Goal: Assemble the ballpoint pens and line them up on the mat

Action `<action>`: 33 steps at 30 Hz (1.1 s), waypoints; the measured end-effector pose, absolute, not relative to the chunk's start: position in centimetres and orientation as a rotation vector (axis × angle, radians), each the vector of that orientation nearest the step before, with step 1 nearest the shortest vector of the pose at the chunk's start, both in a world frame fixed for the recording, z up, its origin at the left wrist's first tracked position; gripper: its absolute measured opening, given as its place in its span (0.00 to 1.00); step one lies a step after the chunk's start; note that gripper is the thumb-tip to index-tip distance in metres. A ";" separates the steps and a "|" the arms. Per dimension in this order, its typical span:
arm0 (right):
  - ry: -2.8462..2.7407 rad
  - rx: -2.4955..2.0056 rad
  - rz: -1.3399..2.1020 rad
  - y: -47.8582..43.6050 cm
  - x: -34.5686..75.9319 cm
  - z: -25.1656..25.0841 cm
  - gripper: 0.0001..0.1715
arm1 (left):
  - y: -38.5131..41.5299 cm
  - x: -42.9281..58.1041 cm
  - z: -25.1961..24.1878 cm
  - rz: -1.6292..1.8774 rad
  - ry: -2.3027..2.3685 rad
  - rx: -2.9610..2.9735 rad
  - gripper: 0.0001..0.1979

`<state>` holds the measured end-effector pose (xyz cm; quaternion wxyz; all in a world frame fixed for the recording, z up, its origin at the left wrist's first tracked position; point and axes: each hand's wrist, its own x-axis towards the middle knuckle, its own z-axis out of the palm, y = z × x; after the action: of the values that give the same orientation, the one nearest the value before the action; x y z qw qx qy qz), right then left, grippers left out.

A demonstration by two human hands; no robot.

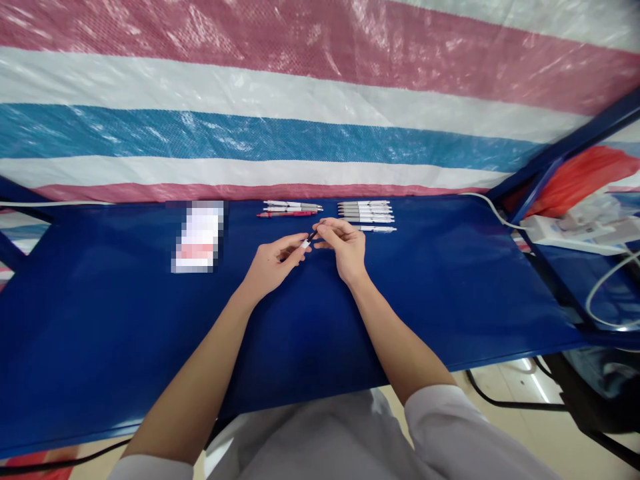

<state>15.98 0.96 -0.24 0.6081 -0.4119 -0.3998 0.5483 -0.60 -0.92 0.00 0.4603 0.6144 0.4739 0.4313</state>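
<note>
My left hand [270, 268] is closed around the white part of a pen [305, 245]. Its dark, slim end [313, 235] points up and right into the fingers of my right hand [346, 250], which pinch it. Whether that dark piece is a grip or a refill is too small to tell. Beyond my hands lie two rows of pens: a left group of white pens [294, 205] with a red pen [287, 214] in front, and a right group of several white pens [366, 211]. Close beside my right hand lies another white pen [377, 229].
The blue tabletop [310, 347] carries a blurred white rectangular item [197, 233] at the left. A striped plastic sheet [300, 137] hangs behind. To the right are blue frame bars, a white power strip [575, 237], cables and a red bag [583, 177].
</note>
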 end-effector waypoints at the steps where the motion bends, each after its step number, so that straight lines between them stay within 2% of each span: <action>1: -0.933 -0.939 1.260 1.0 16.0 -0.2 0.14 | -0.9 -0.6 0.1 1.060 1.175 1.497 0.20; 10: -0.939 -0.880 1.221 1.2 16.3 -0.6 0.16 | -1.1 -0.3 0.4 0.929 1.207 1.451 0.21; 15: -0.884 -0.907 1.222 1.2 16.2 -0.4 0.14 | -1.2 -0.2 0.5 0.867 1.147 1.513 0.16; 24: -0.567 -0.847 1.155 2.1 18.0 0.2 0.13 | -1.2 -0.4 0.2 0.850 1.049 1.544 0.17; 33: -0.608 -0.884 1.186 2.7 19.0 -0.4 0.13 | -0.7 -0.7 -0.1 1.022 0.948 1.165 0.17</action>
<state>19.04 2.73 -0.44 0.6970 -0.3962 -0.2725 0.5319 -0.73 -0.67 -0.08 0.6149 0.5056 0.4114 0.4437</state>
